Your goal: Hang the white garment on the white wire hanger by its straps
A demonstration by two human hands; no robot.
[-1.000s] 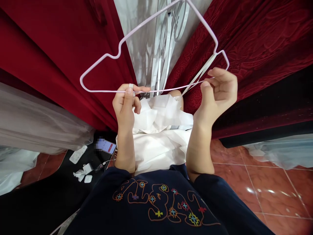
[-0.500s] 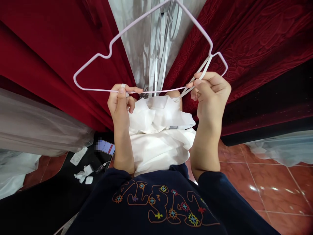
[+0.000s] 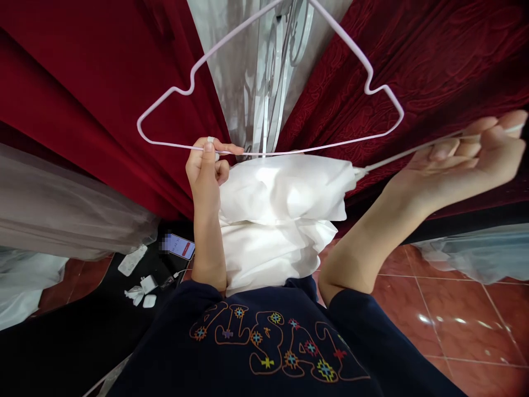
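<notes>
My left hand pinches the bottom bar of a pale lilac clothes hanger, which is held up in front of me with its top out of view. A white garment lies bunched over my lap, below the hanger. Out at the right, my right hand is closed on a thin white strap. The strap runs taut from the garment's right corner to my fingers. It is off the hanger, whose right notch is bare. White bands circle fingers of my left hand.
Dark red curtains hang on both sides, with white metalwork between them. To my left, a black surface holds a lit phone, a white charger and other small white items. Red floor tiles show at the right.
My right hand has swung out to the right, drawing the strap off the hanger's right notch and stretching it. The garment's upper part is pulled rightward. The hanger has moved slightly right.
</notes>
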